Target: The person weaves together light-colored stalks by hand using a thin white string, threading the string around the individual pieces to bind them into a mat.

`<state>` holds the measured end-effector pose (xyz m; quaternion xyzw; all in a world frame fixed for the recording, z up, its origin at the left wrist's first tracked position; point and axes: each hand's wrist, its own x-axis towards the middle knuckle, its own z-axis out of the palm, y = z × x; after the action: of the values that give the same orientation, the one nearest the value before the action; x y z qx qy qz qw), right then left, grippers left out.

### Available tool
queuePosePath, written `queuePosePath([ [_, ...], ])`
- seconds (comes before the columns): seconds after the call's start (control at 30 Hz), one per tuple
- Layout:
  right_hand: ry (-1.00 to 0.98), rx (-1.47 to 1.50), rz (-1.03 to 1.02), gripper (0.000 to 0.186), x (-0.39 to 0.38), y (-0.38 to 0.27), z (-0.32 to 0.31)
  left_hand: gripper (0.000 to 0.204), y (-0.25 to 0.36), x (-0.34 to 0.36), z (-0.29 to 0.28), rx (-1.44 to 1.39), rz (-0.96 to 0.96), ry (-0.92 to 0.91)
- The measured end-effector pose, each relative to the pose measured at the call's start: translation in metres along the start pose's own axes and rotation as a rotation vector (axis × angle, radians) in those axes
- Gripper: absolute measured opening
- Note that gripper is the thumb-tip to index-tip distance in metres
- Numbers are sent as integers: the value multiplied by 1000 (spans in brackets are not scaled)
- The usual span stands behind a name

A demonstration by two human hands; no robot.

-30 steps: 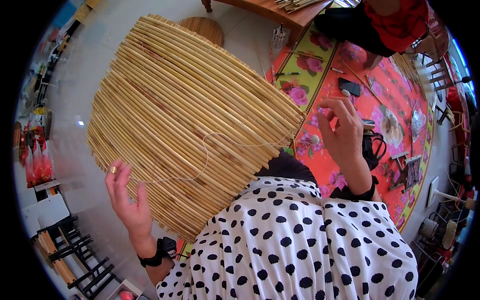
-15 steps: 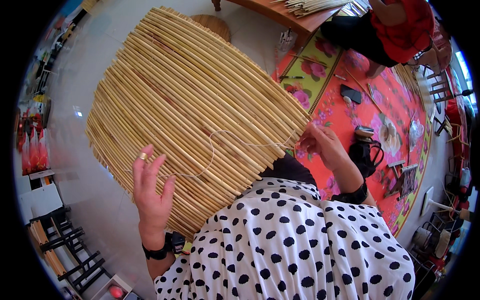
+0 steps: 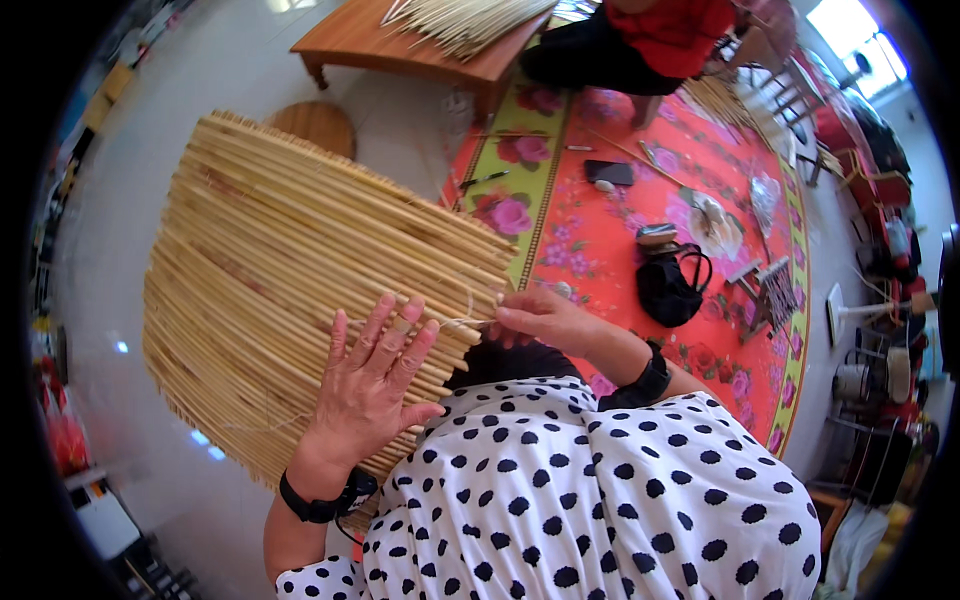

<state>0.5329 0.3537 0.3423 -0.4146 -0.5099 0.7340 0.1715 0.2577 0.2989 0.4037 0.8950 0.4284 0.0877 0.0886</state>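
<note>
A mat of straw-coloured reed stalks [image 3: 270, 260], laid side by side and bound in rows, leans across my lap. My left hand [image 3: 372, 375] lies on its near part, fingers stretched and spread, a ring on one of them. At the mat's right edge, my right hand [image 3: 548, 318] has thumb and fingers pinched together by the stalk ends. A thin white string [image 3: 460, 322] runs over the stalks between the two hands and reaches the right fingertips, which seem closed on it. A loose loop of it curves above. The exact grip is partly hidden.
A wooden table [image 3: 390, 45] bears a heap of loose stalks [image 3: 470, 22]; a round wooden stool [image 3: 315, 130] stands below it. Another person in red [image 3: 690, 35] sits beyond. On the floral floor sheet [image 3: 590, 260] lie a black bag [image 3: 672, 285], a dark phone [image 3: 608, 172] and a pen [image 3: 485, 179].
My left hand has come down and right onto the mat, from raised to flat. The string's long slack has shortened near the right edge. The view has shifted, showing more of the right side.
</note>
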Motion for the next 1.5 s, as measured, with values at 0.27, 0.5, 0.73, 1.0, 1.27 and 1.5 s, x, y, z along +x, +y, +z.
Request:
queuePosePath([
  [0.27, 238, 96, 19, 33, -18, 3, -18, 86, 5, 29, 11, 180, 138, -5],
  [0.5, 589, 368, 77, 22, 7, 57, -101, 87, -8, 56, 18, 110, 59, -76],
  [0.73, 906, 23, 357, 24, 45, 224, -168, 87, -14, 40, 26, 179, 20, -55],
  [1.0, 631, -552, 197, 22, 147, 257, -125, 83, -16, 38, 35, 163, -124, -32],
  [1.27, 664, -810, 197, 37, 244, 246, -110, 80, -12, 36, 41, 187, -190, -38],
  [1.5, 441, -1172, 231, 19, 267, 241, -119, 79, -7, 34, 43, 184, -223, -29],
])
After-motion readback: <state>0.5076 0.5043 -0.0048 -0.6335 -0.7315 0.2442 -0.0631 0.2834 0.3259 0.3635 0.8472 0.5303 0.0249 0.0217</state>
